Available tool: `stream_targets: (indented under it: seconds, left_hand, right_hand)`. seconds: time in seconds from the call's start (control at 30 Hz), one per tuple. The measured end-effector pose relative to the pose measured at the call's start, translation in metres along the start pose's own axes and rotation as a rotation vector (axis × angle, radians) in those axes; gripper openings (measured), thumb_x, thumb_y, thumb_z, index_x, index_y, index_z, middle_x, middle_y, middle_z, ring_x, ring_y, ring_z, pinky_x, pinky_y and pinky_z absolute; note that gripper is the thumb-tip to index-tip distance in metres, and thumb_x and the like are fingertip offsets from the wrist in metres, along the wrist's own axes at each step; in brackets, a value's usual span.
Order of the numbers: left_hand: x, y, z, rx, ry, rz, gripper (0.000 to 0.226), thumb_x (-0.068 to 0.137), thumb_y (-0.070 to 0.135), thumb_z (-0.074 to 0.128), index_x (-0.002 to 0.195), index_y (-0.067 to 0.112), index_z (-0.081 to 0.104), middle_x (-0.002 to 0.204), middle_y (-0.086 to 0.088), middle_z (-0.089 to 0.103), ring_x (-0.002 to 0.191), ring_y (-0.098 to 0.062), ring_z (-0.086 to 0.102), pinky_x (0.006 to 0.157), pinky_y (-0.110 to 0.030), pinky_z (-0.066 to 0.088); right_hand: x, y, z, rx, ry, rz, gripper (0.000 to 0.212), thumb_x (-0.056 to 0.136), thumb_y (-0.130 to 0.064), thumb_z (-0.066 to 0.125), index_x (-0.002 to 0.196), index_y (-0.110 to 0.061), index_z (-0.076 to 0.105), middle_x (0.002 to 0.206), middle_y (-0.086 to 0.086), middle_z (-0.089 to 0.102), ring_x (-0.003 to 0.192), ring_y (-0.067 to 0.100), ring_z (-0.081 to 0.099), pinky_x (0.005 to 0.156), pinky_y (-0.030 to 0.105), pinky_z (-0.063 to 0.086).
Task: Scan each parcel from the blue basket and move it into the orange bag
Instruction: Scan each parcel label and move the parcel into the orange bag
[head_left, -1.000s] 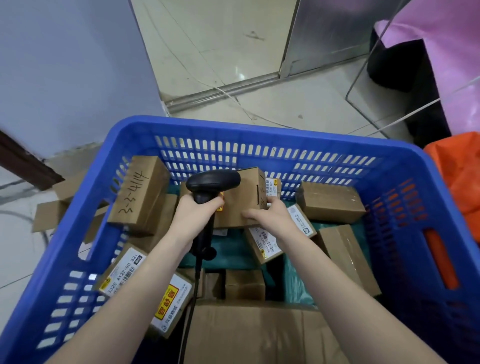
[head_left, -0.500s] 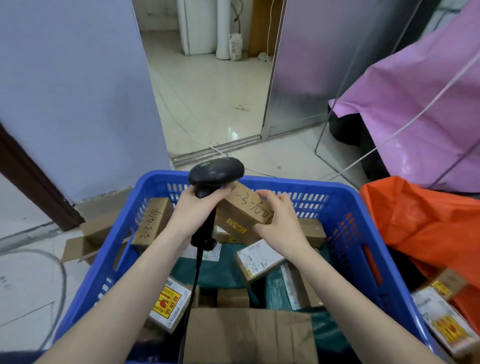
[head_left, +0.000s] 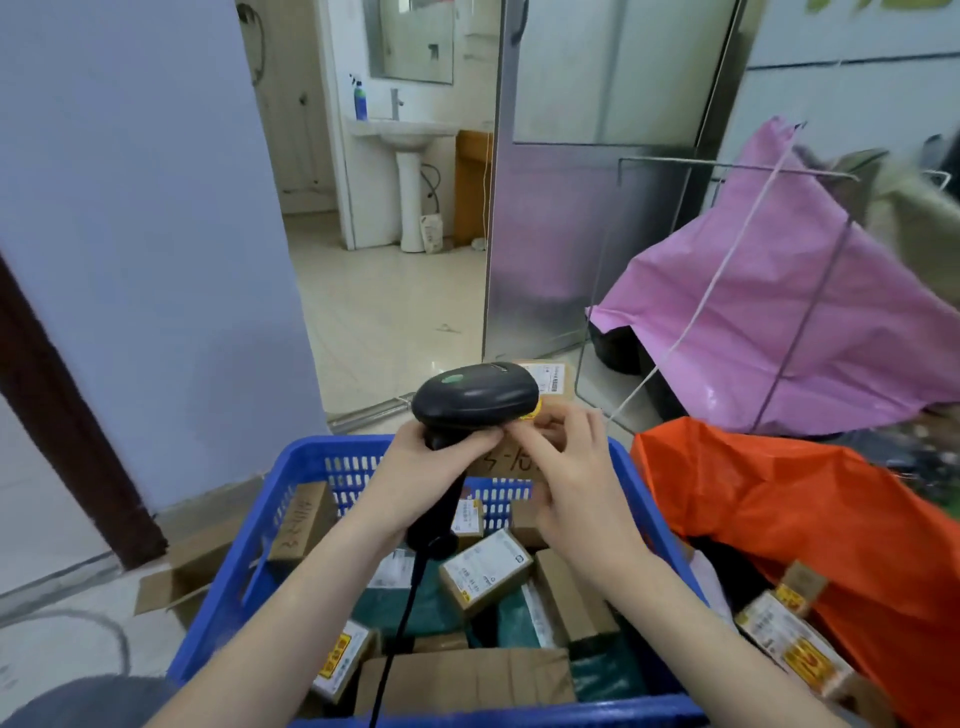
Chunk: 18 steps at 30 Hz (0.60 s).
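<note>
Left hand (head_left: 415, 470) grips the black barcode scanner (head_left: 475, 397); right hand (head_left: 574, 483) holds a cardboard parcel (head_left: 550, 384) just behind it, above the blue basket (head_left: 311, 462), beside the orange bag (head_left: 810, 514).

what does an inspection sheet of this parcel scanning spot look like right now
surface: tiled floor; the blue basket stands on it.
job's things: held parcel raised above the basket's far rim, partly hidden behind the scanner; more parcels lie in the basket; orange bag beside it on the right, with labelled parcels inside.
clutter: flattened cardboard left of the basket.
grippers: left hand grips the scanner handle; right hand holds the parcel.
cables: scanner cable hangs down over the basket.
surroundings: pink bag on a wire frame, open doorway to a washbasin.
</note>
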<state>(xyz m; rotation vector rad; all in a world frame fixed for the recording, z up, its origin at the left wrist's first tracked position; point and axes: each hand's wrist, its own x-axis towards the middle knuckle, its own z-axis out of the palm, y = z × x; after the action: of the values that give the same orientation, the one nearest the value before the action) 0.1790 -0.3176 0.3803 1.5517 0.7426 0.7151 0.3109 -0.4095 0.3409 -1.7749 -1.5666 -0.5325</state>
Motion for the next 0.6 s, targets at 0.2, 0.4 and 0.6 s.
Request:
stream_targets:
  seconds: [0.2,0.4,0.6]
  left_hand:
    - [-0.03,0.019,0.011,-0.048,0.037,0.059,0.012,0.079,0.029,0.076,0.086,0.032,0.066,0.088,0.01,0.073,0.086,-0.003,0.067,0.072,-0.018,0.051]
    - [-0.044,0.026,0.016,-0.093,0.1,0.125,0.018,0.079,0.025,0.075,0.087,0.034,0.061,0.087,0.014,0.068,0.087,0.0,0.062,0.071,-0.018,0.046]
    - [-0.048,0.033,0.015,-0.16,0.101,0.124,0.021,0.081,0.026,0.072,0.097,0.028,0.058,0.067,0.018,0.071,0.064,0.004,0.067,0.066,-0.022,0.048]
  right_hand:
    - [-0.014,-0.005,-0.039,-0.034,0.058,-0.096,0.075,0.055,0.015,0.058,0.124,-0.014,0.053,0.114,0.004,0.039,0.105,0.023,0.039,0.085,0.032,0.047]
    - [-0.022,-0.014,-0.069,0.454,-0.038,0.185,0.058,0.07,-0.009,0.052,0.126,-0.024,0.055,0.132,-0.006,0.033,0.131,0.006,0.032,0.104,0.01,0.028]
    - [0.0,-0.013,-0.088,0.887,0.041,0.748,0.047,0.092,-0.026,0.052,0.137,-0.032,0.038,0.137,0.001,0.041,0.121,0.008,0.046,0.083,0.021,0.045]
